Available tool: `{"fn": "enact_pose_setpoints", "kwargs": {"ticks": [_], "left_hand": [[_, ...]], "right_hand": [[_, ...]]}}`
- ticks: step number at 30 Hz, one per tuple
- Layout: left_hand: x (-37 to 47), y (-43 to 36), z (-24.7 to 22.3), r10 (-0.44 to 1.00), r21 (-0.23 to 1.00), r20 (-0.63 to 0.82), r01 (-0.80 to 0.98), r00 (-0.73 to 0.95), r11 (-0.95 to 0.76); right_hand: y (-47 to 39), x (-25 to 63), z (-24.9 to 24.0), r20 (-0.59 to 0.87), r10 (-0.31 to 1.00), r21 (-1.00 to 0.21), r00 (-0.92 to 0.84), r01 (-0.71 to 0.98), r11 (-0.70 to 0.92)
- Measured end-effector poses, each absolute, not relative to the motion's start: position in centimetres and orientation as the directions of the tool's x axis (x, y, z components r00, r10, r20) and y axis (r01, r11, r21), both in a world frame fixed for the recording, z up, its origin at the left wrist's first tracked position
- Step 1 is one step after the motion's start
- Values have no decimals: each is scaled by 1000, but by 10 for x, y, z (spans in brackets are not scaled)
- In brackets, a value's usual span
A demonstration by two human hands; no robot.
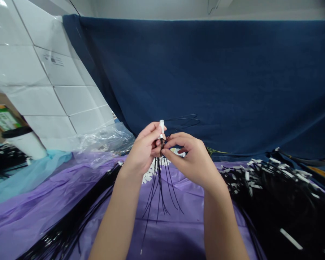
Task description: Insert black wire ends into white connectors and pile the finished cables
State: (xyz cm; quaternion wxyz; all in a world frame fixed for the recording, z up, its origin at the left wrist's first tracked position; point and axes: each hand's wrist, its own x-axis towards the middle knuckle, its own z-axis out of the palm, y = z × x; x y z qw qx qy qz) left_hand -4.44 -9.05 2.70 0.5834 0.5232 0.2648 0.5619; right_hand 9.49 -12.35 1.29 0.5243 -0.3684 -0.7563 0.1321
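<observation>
Near the middle of the view, my left hand [144, 146] pinches a small white connector [161, 126] held upright. Thin black wires [159, 173] hang down below it in a loose, fanned bunch. The fingertips of my right hand [191, 151] close on the wires just under the connector. A thin dark wire loop [186, 119] sticks out to the right above my right hand. Behind the wires lies a pile of small white pieces [148, 175], partly covered by my hands.
Purple sheeting [176, 231] covers the table. A long bundle of black wires [78, 216] lies left; a large heap of white-tipped black wires [284, 202] lies right. A white cup with a black lid [29, 142], clear plastic [105, 141] and white boxes [81, 99] stand left. Dark blue cloth [206, 72] hangs behind.
</observation>
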Motion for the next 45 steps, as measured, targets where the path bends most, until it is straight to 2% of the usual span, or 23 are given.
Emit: {"fn": "enact_pose_setpoints", "kwargs": {"ticks": [7, 10, 14, 16, 20, 24, 29, 32, 35, 38, 40, 42, 45], "left_hand": [[-47, -90, 28, 935, 912, 228, -396, 270, -108], [-49, -89, 29, 934, 909, 212, -410, 286, -81], [-45, -86, 26, 941, 904, 211, -418, 263, -86], [-41, -85, 24, 946, 907, 216, -409, 240, -104], [-33, -84, 20, 955, 911, 251, -372, 158, -178], [-30, -82, 17, 954, 918, 288, -308, 79, -252], [-28, -80, 16, 939, 914, 343, -227, -11, -337], [-28, -79, 16, 940, 914, 341, -227, -23, -337], [-29, -78, 16, 940, 909, 340, -243, -34, -338], [-30, -79, 16, 944, 912, 331, -254, -4, -321], [-30, -80, 17, 951, 923, 307, -259, 46, -285], [-29, -82, 17, 956, 933, 278, -263, 93, -246], [-28, -83, 17, 957, 934, 262, -279, 121, -221]], "right_hand": [[-123, 96, 12, 693, 694, -576, -197, 427, 697], [-123, 95, 12, 702, 689, -524, -183, 523, 673], [-126, 89, 12, 682, 726, -343, -85, 840, 420], [-128, 85, 13, 635, 771, -287, -47, 912, 293], [-130, 81, 13, 523, 852, -326, 31, 931, 167], [-128, 86, 13, 450, 890, -387, 72, 914, 122], [-127, 106, 12, 470, 865, -458, 177, 886, 68], [-123, 125, 9, 577, 764, -531, 288, 843, 83], [-115, 142, 7, 689, 566, -618, 452, 774, 135], [-107, 148, 8, 729, 311, -683, 610, 621, 384], [-104, 144, 10, 699, 217, -632, 681, 448, 632], [-104, 136, 14, 681, 228, -528, 696, 251, 811], [-111, 128, 18, 728, 364, -478, 581, 49, 877]]}}
